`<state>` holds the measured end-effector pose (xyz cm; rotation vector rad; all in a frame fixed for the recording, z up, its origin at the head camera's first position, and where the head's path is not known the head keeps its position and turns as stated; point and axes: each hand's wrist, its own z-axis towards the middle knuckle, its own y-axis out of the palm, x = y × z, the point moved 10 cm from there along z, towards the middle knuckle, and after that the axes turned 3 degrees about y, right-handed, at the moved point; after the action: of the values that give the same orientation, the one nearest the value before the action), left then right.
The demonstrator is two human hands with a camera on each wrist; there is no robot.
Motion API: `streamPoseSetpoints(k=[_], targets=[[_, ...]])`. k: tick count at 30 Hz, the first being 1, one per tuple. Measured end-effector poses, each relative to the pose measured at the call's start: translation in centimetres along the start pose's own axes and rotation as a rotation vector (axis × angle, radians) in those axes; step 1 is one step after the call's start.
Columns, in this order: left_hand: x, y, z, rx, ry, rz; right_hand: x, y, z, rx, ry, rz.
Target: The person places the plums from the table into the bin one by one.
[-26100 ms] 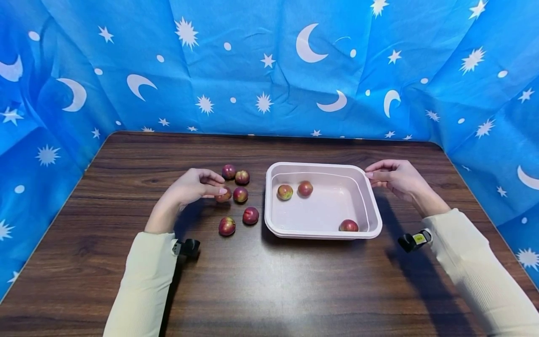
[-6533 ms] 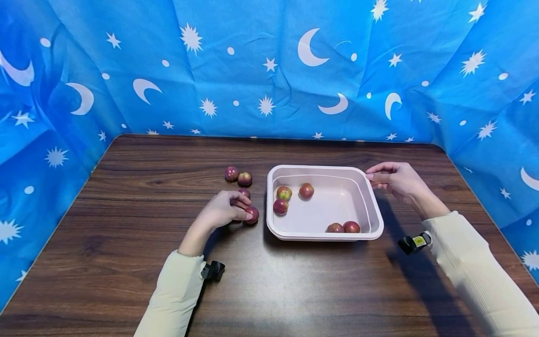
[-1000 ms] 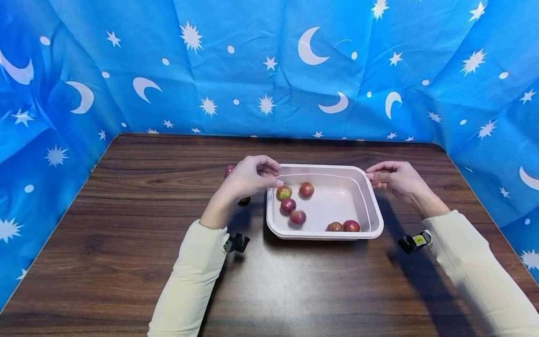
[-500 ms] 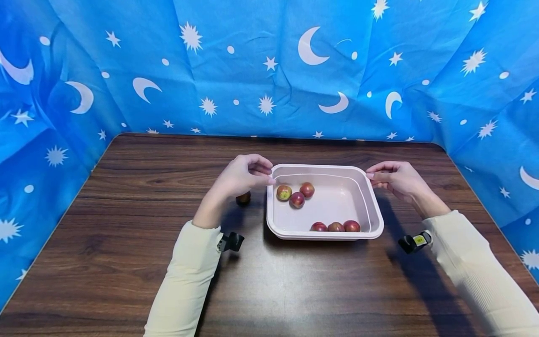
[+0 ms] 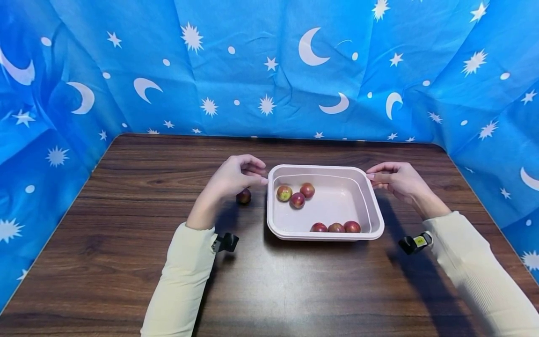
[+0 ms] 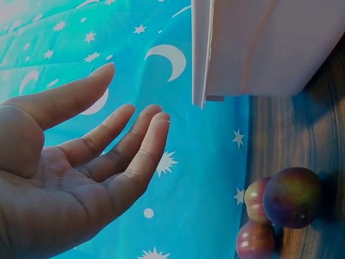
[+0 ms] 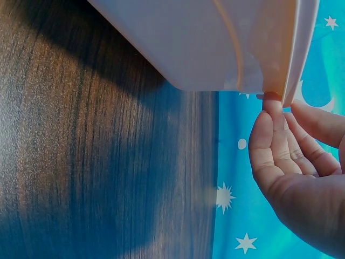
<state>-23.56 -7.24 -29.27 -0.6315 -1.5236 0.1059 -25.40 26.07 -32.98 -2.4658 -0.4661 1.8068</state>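
A white plastic tub [image 5: 324, 236] stands on the table and holds several red-green plums. Three of them, including a yellowish-green one [image 5: 284, 193], sit at the left; three more, one of them a red plum [image 5: 352, 227], line the front wall. My left hand [image 5: 236, 175] hovers just left of the tub's rim, fingers loosely bent and holding nothing; the left wrist view shows the palm bare. Below it on the table lie three plums, the nearest a dark plum [image 6: 294, 197]; the head view shows only one, the hand hiding the others. My right hand [image 5: 397, 178] pinches the tub's back right corner between thumb and fingers.
The brown wood-grain table [image 5: 294, 290] ends at a blue cloth [image 5: 252, 70] with white moons and stars, hung behind and along both sides. Each sleeve cuff carries a small black camera, such as the left camera [image 5: 226, 242].
Over the last second my left hand draws back leftward from over the tub, while two plums inside roll to new spots. Since the oldest frame, more plums are in the tub. My right hand stays put.
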Motion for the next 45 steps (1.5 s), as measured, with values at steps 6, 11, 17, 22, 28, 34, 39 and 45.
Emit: streamPoseSetpoints(k=[6, 11, 17, 22, 28, 34, 39, 45], targets=[[-0.7, -0.4, -0.2, 0.014, -0.016, -0.017, -0.1, 0.1, -0.1, 0.002, -0.002, 0.007], [-1.3, -0.8, -0.5, 0.015, -0.015, -0.033, -0.1, 0.1, -0.1, 0.002, 0.001, -0.011], [-2.1, -1.3, -0.6, 0.023, -0.021, -0.042, -0.1, 0.0, -0.1, -0.007, 0.004, -0.001], [-2.9, -1.5, -0.8, 0.037, -0.034, -0.049, -0.1, 0.1, -0.1, -0.013, 0.002, 0.015], [-4.0, -1.7, -0.8, 0.047, -0.062, -0.041, 0.0, 0.0, 0.0, -0.013, 0.005, 0.008], [-5.2, -1.8, -0.8, 0.052, -0.097, -0.047, 0.0, 0.0, -0.1, -0.011, -0.003, -0.003], [-5.9, -1.8, -0.8, 0.047, -0.118, -0.068, -0.1, 0.1, -0.1, -0.014, -0.005, 0.007], [-6.6, -1.8, -0.8, 0.044, -0.124, -0.061, -0.1, 0.1, -0.1, -0.015, 0.002, 0.019]])
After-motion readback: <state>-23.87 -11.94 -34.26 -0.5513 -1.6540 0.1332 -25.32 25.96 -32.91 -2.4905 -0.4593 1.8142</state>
